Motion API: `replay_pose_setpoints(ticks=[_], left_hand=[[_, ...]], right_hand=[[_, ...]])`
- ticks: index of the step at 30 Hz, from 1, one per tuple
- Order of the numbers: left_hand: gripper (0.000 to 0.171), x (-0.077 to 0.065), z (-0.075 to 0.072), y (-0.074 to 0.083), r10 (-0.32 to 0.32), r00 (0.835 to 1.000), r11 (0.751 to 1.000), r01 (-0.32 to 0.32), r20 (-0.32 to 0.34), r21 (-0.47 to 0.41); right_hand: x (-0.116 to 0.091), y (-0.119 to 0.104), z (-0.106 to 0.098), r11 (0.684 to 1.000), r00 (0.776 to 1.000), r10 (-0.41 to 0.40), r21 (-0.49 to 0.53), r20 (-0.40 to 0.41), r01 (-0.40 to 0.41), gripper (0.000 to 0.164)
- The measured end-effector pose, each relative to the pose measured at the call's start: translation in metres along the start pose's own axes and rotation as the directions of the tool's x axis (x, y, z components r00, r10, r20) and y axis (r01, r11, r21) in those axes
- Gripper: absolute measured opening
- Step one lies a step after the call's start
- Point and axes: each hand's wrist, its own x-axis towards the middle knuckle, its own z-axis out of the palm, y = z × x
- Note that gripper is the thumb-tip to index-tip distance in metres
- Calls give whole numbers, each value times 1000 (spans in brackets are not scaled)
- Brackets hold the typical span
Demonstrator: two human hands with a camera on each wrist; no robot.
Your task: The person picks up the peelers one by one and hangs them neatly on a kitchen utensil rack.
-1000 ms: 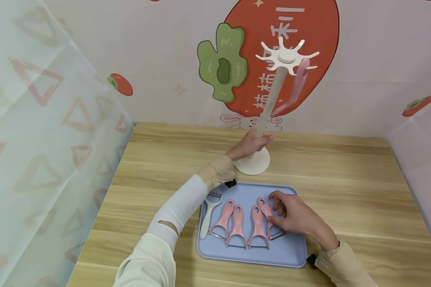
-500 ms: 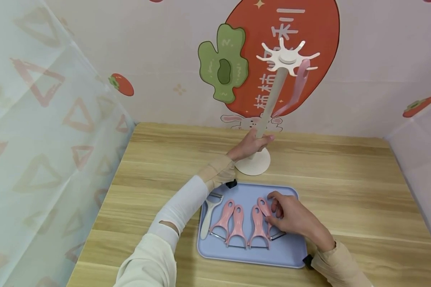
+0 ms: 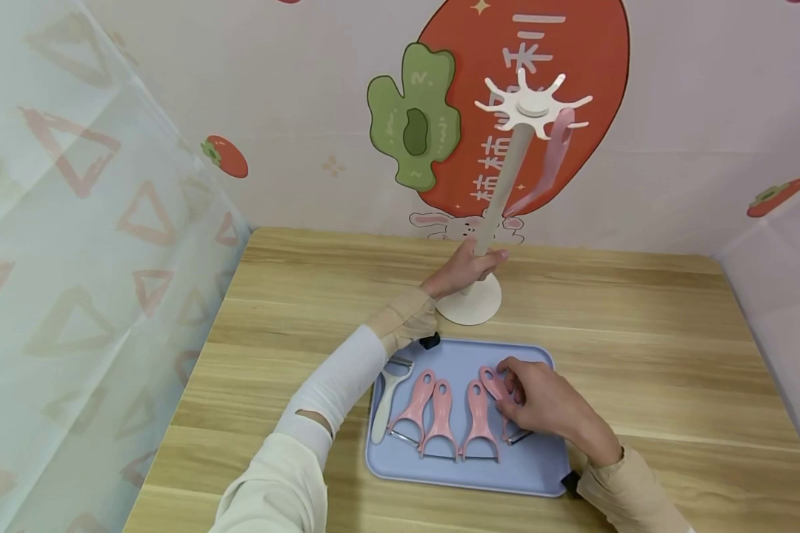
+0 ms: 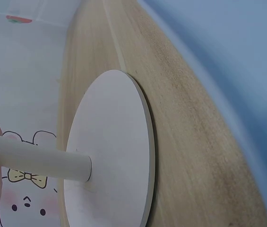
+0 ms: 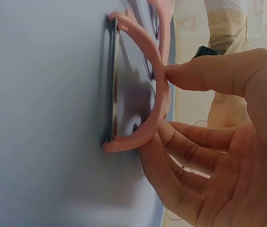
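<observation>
My left hand [image 3: 462, 271] grips the pole of a white rack [image 3: 508, 172], just above its round base [image 4: 114, 142]. At the top, prongs spread outward, and a pink peeler [image 3: 555, 154] hangs from one on the right. My right hand [image 3: 550, 400] pinches the rightmost pink peeler [image 5: 159, 90] on the blue tray [image 3: 533, 477], thumb on one side and fingers on the other. Its blade [image 5: 115, 80] faces the tray in the right wrist view. Farther left on the tray lie several other pink peelers [image 3: 478, 414] and a white peeler [image 3: 387, 403].
The tray lies on a wood-grain table [image 3: 293, 296], in front of the rack's base. Behind the table hangs a printed backdrop [image 3: 307, 111], with a patterned sheet [image 3: 73, 296] at the left. The left forearm [image 3: 347, 370] crosses the tray's back left corner.
My right fingers have closed in on the rightmost pink peeler, which has shifted slightly to the right. The left hand stays on the pole.
</observation>
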Motion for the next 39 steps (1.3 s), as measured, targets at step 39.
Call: replay_pose_setpoints(ticks=[39], left_hand=[[47,-1,1,1,18,1000,1000,-18,-7,-20]], right_hand=[[-4,-5,-22,996,999,44,81,25,-46,27]])
